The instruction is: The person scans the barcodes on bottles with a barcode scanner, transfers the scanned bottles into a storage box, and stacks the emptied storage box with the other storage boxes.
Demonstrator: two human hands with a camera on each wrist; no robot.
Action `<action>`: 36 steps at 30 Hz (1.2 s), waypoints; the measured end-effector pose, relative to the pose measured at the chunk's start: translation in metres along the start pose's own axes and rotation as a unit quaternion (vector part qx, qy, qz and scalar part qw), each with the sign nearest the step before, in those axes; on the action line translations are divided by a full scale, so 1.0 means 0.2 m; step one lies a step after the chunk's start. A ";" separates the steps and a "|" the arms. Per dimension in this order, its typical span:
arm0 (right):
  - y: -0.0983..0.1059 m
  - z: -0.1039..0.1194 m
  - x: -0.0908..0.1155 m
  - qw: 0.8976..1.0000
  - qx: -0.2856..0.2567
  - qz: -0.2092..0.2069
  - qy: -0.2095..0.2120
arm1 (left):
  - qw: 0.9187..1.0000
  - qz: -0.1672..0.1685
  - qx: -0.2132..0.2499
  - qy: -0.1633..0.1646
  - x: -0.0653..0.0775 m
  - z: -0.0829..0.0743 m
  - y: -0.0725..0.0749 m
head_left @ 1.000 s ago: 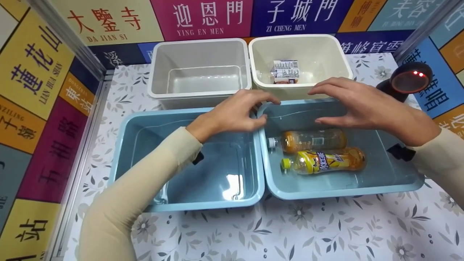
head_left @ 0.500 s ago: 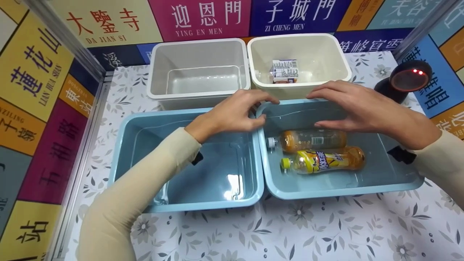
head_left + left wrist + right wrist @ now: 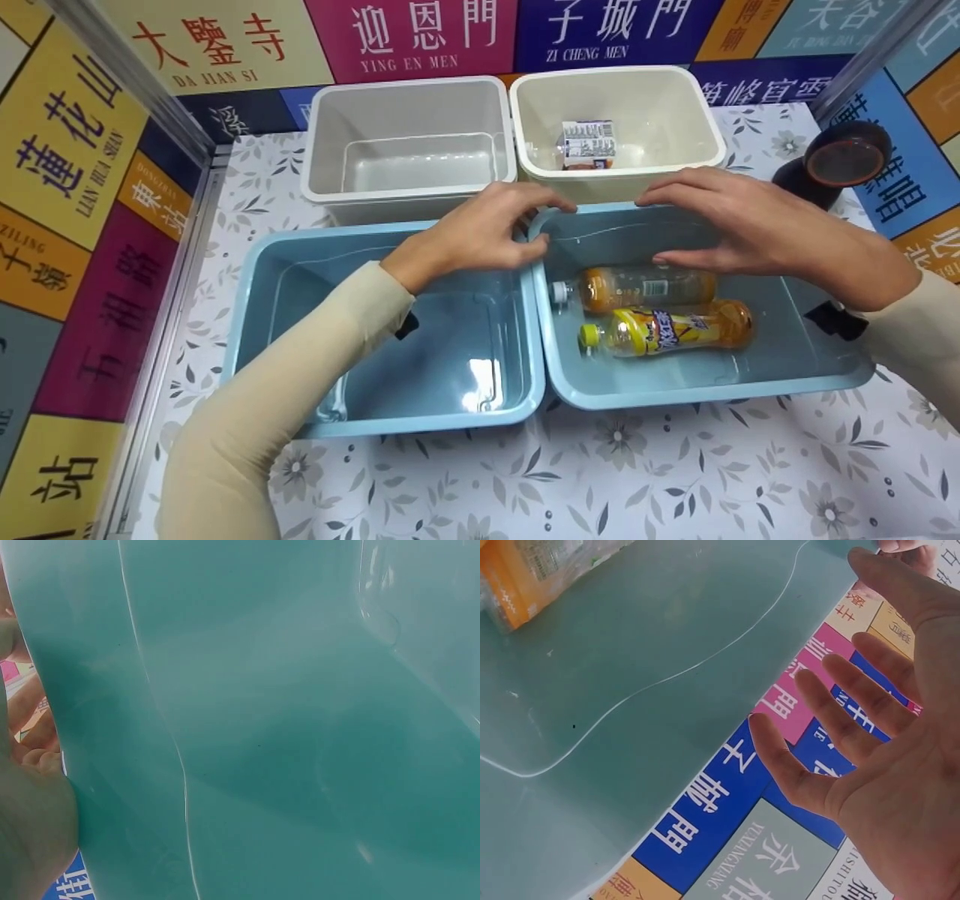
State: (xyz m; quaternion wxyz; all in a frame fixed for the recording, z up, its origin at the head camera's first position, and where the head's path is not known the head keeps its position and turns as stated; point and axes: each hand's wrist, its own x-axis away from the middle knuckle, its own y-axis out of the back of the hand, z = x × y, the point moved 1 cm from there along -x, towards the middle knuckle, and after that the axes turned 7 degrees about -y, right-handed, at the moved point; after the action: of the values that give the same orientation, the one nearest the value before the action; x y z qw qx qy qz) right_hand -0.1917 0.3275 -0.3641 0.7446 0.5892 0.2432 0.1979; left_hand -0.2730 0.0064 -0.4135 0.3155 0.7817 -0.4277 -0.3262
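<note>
My left hand (image 3: 484,229) hovers where the two light-blue bins meet, its fingers loosely bent with nothing held. The left wrist view shows the left bin's inner wall (image 3: 262,727), with part of the hand at its edge. My right hand (image 3: 757,225) is spread over the back rim of the right blue bin (image 3: 705,397), thumb apart from the fingers, holding nothing. Two plastic bottles lie in that bin: a clear one with a white cap (image 3: 649,289) and a yellow-labelled one with a yellow-green cap (image 3: 675,330). The left blue bin (image 3: 420,427) holds nothing visible.
Behind stand a grey bin (image 3: 409,196) and a cream bin (image 3: 622,176) with a labelled bottle (image 3: 589,146) lying in it. A dark device with a round face (image 3: 846,161) is at the right. Colourful lettered panels (image 3: 420,37) enclose the table.
Both hands stay nearly still over the bins. The red lights on the dark device have gone off. The head view has shifted slightly.
</note>
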 end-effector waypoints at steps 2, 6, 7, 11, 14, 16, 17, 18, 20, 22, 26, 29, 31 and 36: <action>0.00 0.00 0.00 1.000 0.001 0.000 -0.002 | 1.000 0.000 0.001 0.001 0.00 0.00 0.00; 0.00 0.01 0.02 1.000 -0.002 0.002 -0.002 | 1.000 -0.002 0.003 0.003 0.00 0.00 -0.01; 0.00 0.01 0.02 1.000 -0.003 0.001 -0.002 | 1.000 -0.003 0.003 0.001 0.00 0.00 -0.01; 0.00 0.01 0.03 1.000 -0.007 0.002 -0.001 | 1.000 -0.008 0.003 -0.008 0.00 0.00 -0.01; 0.00 0.01 0.04 1.000 -0.010 0.002 0.000 | 1.000 -0.011 0.004 -0.013 0.00 0.00 -0.01; -0.01 0.01 0.04 1.000 -0.014 0.005 0.001 | 1.000 -0.010 0.005 -0.013 0.00 0.00 0.00; -0.01 0.01 0.04 1.000 -0.015 0.007 0.001 | 1.000 -0.010 0.005 -0.013 0.00 0.00 0.00; -0.01 0.01 0.05 1.000 -0.016 0.009 0.001 | 1.000 -0.009 0.005 -0.012 0.00 0.00 -0.01; -0.01 0.01 0.05 1.000 -0.019 0.014 0.001 | 1.000 -0.009 0.005 -0.011 0.01 0.00 -0.01; -0.01 0.01 0.05 1.000 -0.023 0.018 0.000 | 1.000 -0.008 0.004 -0.010 0.01 0.00 -0.01; -0.02 0.01 0.06 0.999 -0.034 0.022 0.001 | 1.000 -0.007 0.002 -0.005 0.01 0.00 -0.01; -0.02 0.01 0.06 0.999 -0.042 0.027 0.002 | 1.000 -0.005 -0.003 0.000 0.00 -0.01 0.00; -0.03 0.00 0.06 0.999 -0.046 0.029 0.004 | 1.000 -0.002 -0.007 0.003 0.00 -0.01 0.00; -0.04 0.01 0.07 0.998 -0.046 0.038 0.011 | 1.000 -0.007 0.001 -0.003 0.01 -0.01 0.00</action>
State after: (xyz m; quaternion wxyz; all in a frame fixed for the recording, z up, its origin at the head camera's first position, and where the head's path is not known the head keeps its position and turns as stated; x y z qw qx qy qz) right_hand -0.1799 0.3328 -0.3735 0.7599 0.5612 0.2196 0.2437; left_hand -0.2705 0.0060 -0.4131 0.3110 0.7842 -0.4237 -0.3297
